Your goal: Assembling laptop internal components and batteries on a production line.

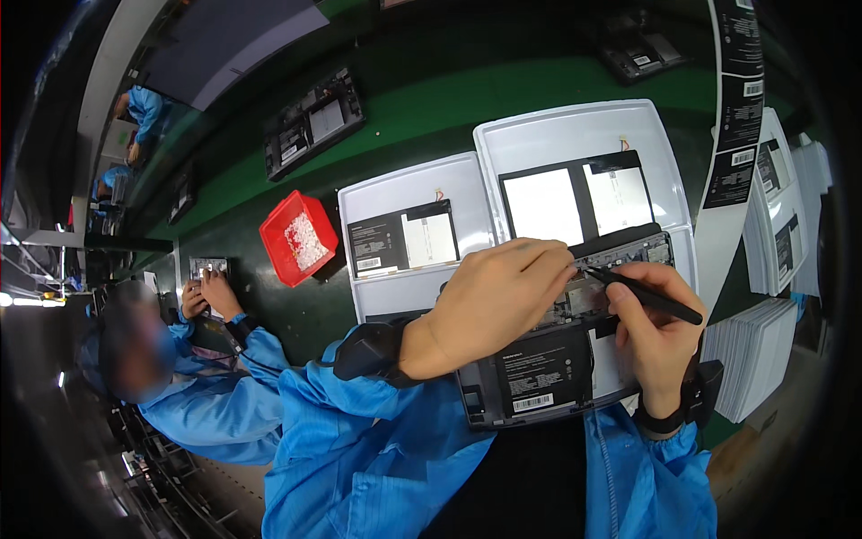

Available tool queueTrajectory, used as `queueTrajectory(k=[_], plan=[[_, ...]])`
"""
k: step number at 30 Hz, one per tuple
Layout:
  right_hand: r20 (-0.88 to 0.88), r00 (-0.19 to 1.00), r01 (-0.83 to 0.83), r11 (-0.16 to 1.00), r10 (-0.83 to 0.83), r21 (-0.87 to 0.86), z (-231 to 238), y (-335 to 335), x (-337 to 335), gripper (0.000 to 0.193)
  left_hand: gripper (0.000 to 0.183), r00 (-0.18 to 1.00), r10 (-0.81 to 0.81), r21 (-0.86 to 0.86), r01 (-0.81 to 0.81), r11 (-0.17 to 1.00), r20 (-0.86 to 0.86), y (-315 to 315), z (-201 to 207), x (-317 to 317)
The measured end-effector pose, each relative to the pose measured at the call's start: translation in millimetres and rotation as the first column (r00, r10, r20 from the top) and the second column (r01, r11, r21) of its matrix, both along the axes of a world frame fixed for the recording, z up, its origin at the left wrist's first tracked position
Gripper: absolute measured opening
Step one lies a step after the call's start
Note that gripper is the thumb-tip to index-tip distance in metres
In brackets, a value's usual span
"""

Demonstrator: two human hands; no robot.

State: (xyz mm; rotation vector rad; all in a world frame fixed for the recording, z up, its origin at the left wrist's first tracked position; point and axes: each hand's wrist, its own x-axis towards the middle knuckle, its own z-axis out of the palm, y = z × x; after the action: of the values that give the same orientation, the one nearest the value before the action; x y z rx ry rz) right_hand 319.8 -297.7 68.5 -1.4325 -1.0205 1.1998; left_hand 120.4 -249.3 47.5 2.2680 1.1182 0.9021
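Note:
An opened tablet-like device lies tilted in front of me, with a black battery and a circuit board inside it. My right hand is closed around a black pen-shaped tool. Its narrow tip points at the upper part of the board. From the left, my left hand reaches over the device, its fingertips pinched together close to that tip. Whatever is between those fingertips is hidden.
Beyond the device, a white tray and a larger white tray hold batteries. A red bin contains small white pieces. Further devices lie on the green bench. Stacked white trays stand at right; a co-worker works at left.

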Motion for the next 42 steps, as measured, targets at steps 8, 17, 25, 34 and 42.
queueTrajectory(k=[8, 17, 25, 34, 42], plan=[[0.101, 0.991, -0.086, 0.996, 0.089, -0.034, -9.5, 9.5, -5.6, 0.018, 0.026, 1.0, -0.004, 0.098, 0.006, 0.995, -0.017, -7.7, -11.6, -9.2], [0.141, 0.984, -0.099, 0.994, 0.106, -0.055, -8.1, 11.8, -6.1, 0.018, 0.027, 0.999, -0.001, 0.12, 0.005, 0.993, -0.035, -7.8, -14.6, -8.8], [0.167, 0.98, -0.104, 0.994, 0.109, -0.035, -7.4, 12.9, -8.7, 0.016, 0.027, 0.999, 0.003, 0.124, 0.003, 0.992, -0.046, -7.7, -14.9, -8.8], [0.119, 0.98, -0.168, 0.984, 0.159, 0.063, -11.8, 13.0, -7.1, 0.016, 0.027, 1.0, -0.022, 0.118, 0.024, 0.993, -0.016, -6.6, -13.3, -11.3], [0.065, 0.996, -0.077, 0.981, 0.066, 0.18, -15.6, 5.9, 13.4, 0.016, 0.024, 0.973, 0.203, 0.222, -0.176, 0.959, -0.107, -14.3, 11.6, -53.8]])
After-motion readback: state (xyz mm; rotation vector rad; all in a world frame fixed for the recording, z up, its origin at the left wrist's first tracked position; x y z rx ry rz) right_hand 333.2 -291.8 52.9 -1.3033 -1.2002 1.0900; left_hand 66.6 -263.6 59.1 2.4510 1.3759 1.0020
